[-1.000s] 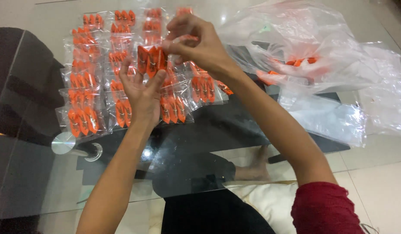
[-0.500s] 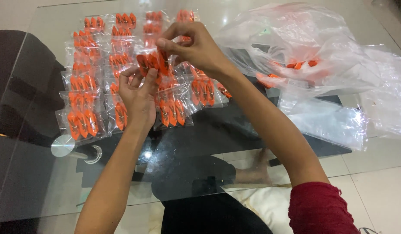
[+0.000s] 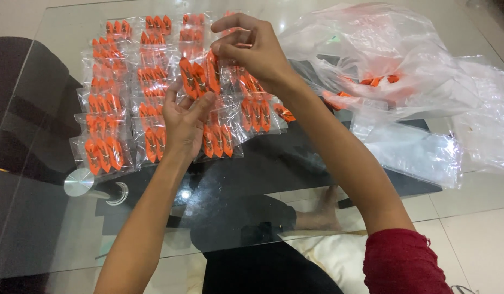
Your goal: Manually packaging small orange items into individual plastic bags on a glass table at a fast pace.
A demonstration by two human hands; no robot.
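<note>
Hands over a glass desk: left hand and right hand both pinching a clear packet of orange pieces above rows of filled packets.

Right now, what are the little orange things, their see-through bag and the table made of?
The small orange pieces look like matte plastic, though that is uncertain. The small clear bag in both hands looks like thin glossy plastic film: it crinkles and glints. The see-through table looks like glass: the floor shows beneath.

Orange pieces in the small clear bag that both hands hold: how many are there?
3 orange pieces, side by side in the small clear bag: left hand below, right hand pinching its top. Fingers may hide more.
</note>
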